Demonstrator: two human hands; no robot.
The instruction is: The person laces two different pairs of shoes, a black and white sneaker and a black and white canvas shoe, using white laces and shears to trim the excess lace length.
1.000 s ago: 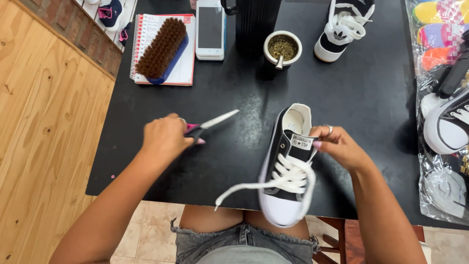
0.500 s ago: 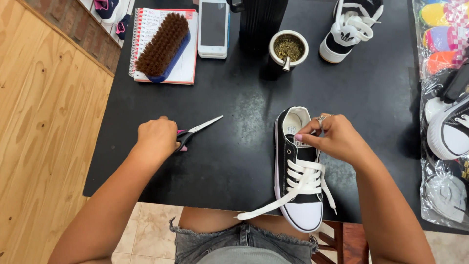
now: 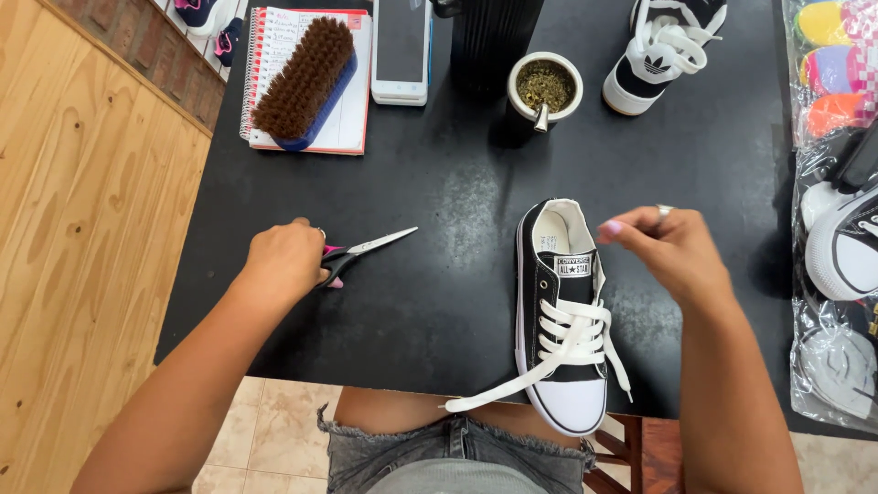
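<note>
Gripping the scissors (image 3: 364, 253), the left hand (image 3: 283, 261) sits knuckles-up on the black counter (image 3: 439, 183), fingers curled shut through the handles, blades pointing right and slightly far, lying closed on the surface. Over on the right, the right hand (image 3: 672, 252) hovers just beside the tongue of the black canvas sneaker (image 3: 562, 316), wrist bent, fingers drawn together near the shoe's opening; whether they pinch anything cannot be told. That sneaker stands upright at the near edge of the counter, toe toward the person, a loose white lace (image 3: 512, 389) trailing left past the edge. Far left, a brown brush (image 3: 306, 82) lies on a notebook (image 3: 352, 101); a cup (image 3: 544, 91) stands far centre.
</note>
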